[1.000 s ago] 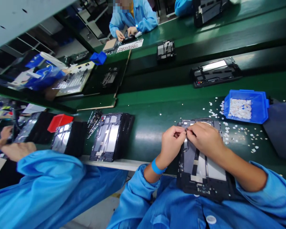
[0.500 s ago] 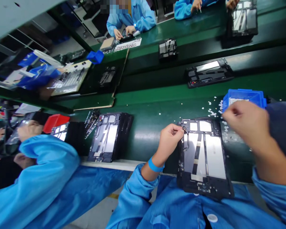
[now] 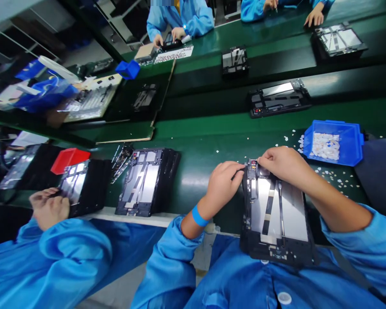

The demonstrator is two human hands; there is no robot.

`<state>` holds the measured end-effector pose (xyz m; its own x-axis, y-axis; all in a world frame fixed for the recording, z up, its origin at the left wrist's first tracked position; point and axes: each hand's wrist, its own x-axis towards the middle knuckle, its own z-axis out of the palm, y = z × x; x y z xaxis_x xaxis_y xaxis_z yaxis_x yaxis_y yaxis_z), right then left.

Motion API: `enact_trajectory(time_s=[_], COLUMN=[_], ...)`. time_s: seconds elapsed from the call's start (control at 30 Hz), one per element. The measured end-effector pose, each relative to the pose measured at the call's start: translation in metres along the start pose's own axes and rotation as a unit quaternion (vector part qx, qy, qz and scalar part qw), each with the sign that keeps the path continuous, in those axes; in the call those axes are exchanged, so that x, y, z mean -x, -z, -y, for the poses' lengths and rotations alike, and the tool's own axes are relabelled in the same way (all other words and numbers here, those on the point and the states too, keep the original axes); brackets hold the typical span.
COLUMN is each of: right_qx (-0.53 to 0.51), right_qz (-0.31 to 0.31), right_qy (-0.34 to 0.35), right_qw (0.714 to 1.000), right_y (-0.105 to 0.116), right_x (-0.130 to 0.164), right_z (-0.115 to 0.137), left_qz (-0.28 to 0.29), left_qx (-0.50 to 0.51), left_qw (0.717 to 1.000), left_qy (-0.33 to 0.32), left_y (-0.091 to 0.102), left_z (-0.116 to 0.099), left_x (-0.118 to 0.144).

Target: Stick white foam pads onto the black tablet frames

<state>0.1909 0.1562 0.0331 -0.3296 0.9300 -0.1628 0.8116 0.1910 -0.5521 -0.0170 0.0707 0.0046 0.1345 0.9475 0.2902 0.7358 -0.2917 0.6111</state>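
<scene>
An opened tablet (image 3: 294, 208) with silver battery panels and dark flex cables lies at the bench edge before me, seemingly on a stack. At its upper left corner sits a small camera module (image 3: 252, 168) with a red-orange mark. My left hand (image 3: 224, 181) reaches this corner from the left, fingertips at the edge, thumb and forefinger apart, nothing visible between them. Across the tablet's top right lies my right hand (image 3: 284, 163), thumb and fingers pinched just right of the camera module. Whatever the pinch holds is hidden.
A blue bin (image 3: 350, 141) of small white pieces stands at right, with loose white bits (image 3: 341, 178) scattered near it. Left is a tablet stack (image 3: 141, 184); beyond it a co-worker's hands (image 3: 49, 206) touch another stack. More opened tablets (image 3: 279, 98) lie across the green bench.
My right hand has come from near the blue bin to the tablet's top. My left hand has loosened its pinch at the corner, where the camera module now shows. A co-worker's hands at left moved down.
</scene>
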Motion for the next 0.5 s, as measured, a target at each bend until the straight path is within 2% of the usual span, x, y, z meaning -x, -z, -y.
enact_trajectory(time_s=[0.1,0.23,0.37,0.5], right_qx=[0.030,0.049,0.059,0.058], right_qz=[-0.004,-0.012,0.018,0.060], right_qy=[-0.004,0.001,0.001,-0.029], right_qw=[1.000,0.999,0.998,0.996], right_y=[-0.002,-0.006,-0.004,0.003], right_x=[-0.006,-0.006,-0.012,-0.018], right_z=[0.000,0.000,0.001,0.006], left_qz=[0.023,0.044,0.059,0.071], left_qx=[-0.040,-0.081,-0.103,-0.128], left_qw=[0.998,0.993,0.988,0.983], left_qy=[-0.045,-0.073,-0.097,-0.111], left_y=[-0.006,-0.010,-0.009,-0.009], left_z=[0.004,0.007,0.009,0.009], left_x=[-0.007,-0.014,-0.016,-0.018])
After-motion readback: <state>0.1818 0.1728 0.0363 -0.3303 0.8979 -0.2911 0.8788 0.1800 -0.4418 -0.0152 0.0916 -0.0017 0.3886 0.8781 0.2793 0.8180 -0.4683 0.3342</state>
